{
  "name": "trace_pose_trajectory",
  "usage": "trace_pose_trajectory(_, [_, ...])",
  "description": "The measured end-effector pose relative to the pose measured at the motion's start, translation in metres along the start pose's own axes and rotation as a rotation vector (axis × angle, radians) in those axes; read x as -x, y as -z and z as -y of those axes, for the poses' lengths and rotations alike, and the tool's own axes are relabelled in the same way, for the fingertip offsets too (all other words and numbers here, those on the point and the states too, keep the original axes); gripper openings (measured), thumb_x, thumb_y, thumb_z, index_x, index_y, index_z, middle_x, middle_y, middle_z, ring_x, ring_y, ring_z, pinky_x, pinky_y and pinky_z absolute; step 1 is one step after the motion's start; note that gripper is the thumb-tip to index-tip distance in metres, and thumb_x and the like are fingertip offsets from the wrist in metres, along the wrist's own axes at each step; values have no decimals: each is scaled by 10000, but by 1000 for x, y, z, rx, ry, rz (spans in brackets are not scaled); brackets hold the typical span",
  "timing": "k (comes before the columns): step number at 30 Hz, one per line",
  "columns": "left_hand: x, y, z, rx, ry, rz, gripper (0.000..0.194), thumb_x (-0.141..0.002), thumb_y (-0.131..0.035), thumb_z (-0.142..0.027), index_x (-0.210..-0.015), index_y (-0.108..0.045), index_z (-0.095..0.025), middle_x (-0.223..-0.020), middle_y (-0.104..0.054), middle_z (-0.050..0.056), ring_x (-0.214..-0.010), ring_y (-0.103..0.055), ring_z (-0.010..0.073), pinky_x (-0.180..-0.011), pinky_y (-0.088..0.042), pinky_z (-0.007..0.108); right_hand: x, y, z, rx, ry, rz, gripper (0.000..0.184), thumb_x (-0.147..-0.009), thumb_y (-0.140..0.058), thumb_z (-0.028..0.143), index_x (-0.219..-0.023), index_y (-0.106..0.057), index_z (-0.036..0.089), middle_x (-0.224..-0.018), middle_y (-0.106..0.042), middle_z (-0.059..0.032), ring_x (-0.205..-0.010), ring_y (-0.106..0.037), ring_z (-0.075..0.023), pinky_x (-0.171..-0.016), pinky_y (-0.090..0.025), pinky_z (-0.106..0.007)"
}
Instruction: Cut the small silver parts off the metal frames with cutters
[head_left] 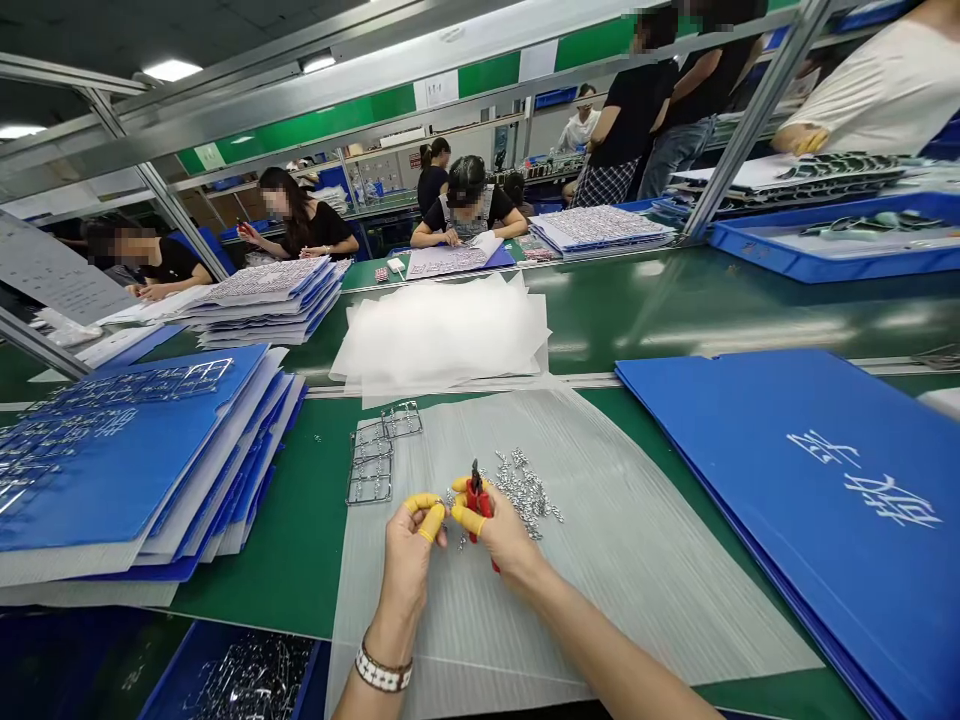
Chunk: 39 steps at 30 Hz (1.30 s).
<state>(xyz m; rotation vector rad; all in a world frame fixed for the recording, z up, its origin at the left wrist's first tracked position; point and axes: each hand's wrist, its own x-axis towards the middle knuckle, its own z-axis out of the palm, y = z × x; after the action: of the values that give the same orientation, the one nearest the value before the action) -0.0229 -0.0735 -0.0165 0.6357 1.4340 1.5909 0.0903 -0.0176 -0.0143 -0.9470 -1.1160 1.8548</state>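
Note:
My right hand (499, 530), its fingers in yellow finger cots, is shut on red-handled side cutters (478, 505). My left hand (409, 555), also wearing yellow cots, pinches a small metal part (448, 497) close to the cutter jaws. A loose heap of small silver metal parts (525, 490) lies just beyond my right hand on a grey corrugated plastic sheet (622, 560). Cut metal frames (373, 465) lie at the sheet's left edge. A beaded bracelet (384, 668) circles my left wrist.
Stacked blue folders with metal frames (127, 460) stand left on the green workbench (292, 540). A blue board (787, 510) lies right. White translucent sheets (442, 335) lie ahead. A blue bin of metal frames (240, 680) sits below the bench edge. Several co-workers sit and stand beyond.

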Motion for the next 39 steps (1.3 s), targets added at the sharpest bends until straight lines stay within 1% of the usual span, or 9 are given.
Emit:
trace_pose_trajectory(4, [1,-1,3,36,18,-11,250,-664,-733,-314,-818,-629,-147,-610,-572,-30,-482,-463,58,-527,-360,208,-1,-1,-3,33,67,10,415,-626,-722,372,-954,-539,196,-720,-546,23,-682,-531,-152,-641,-411,-285])
trace_pose_trajectory(8, [3,0,3,52,10,-22,263,-640,-751,-312,-801,-625,-145,-685,-596,-9,-530,-475,65,-549,-385,213,0,-2,-10,111,145,61,377,-674,-673,353,-978,-508,202,-722,-547,27,-688,-533,-151,-669,-427,-292])
trace_pose_trajectory(12, [4,0,3,60,-6,-55,270,-624,-763,-289,-803,-615,-150,-678,-586,-20,-529,-451,59,-517,-369,195,2,-4,-15,215,195,76,328,-729,-595,302,-1021,-483,204,-761,-547,17,-716,-538,-154,-686,-439,-290])
trace_pose_trajectory(14, [5,1,3,40,-30,-83,289,-612,-769,-291,-814,-614,-153,-706,-599,-9,-571,-493,76,-517,-378,193,3,-1,-12,395,221,75,289,-754,-563,276,-1023,-486,204,-785,-565,6,-727,-542,-159,-684,-430,-289])
trace_pose_trajectory(19, [6,11,5,-81,-131,-90,282,-629,-754,-315,-819,-613,-160,-783,-636,30,-729,-598,149,-674,-475,269,8,23,19,1197,298,231,109,-759,-567,192,-867,-551,194,-767,-596,-25,-725,-539,-181,-632,-351,-274])
trace_pose_trajectory(21, [7,16,5,-141,-178,-85,271,-636,-753,-308,-821,-617,-164,-780,-634,26,-729,-597,149,-699,-478,280,10,32,32,1390,355,253,65,-763,-573,179,-826,-558,186,-739,-587,-35,-721,-537,-193,-617,-325,-275])
trace_pose_trajectory(23, [9,20,4,-200,-222,-82,252,-644,-749,-302,-818,-626,-167,-785,-634,27,-742,-594,152,-709,-473,278,11,37,41,1492,401,270,54,-773,-586,191,-822,-565,185,-734,-585,-40,-714,-538,-199,-611,-311,-275])
trace_pose_trajectory(32, [15,23,3,-313,-309,-42,200,-684,-721,-294,-820,-640,-171,-769,-628,36,-739,-579,166,-703,-467,285,12,29,61,1615,467,375,69,-740,-636,182,-789,-587,187,-750,-598,-43,-708,-543,-195,-600,-290,-282])
trace_pose_trajectory(39, [18,25,2,-378,-321,-37,176,-687,-718,-295,-811,-659,-186,-751,-624,29,-706,-556,160,-713,-452,285,11,28,61,1622,470,411,85,-712,-643,154,-767,-586,186,-716,-592,-39,-707,-548,-202,-579,-275,-286])
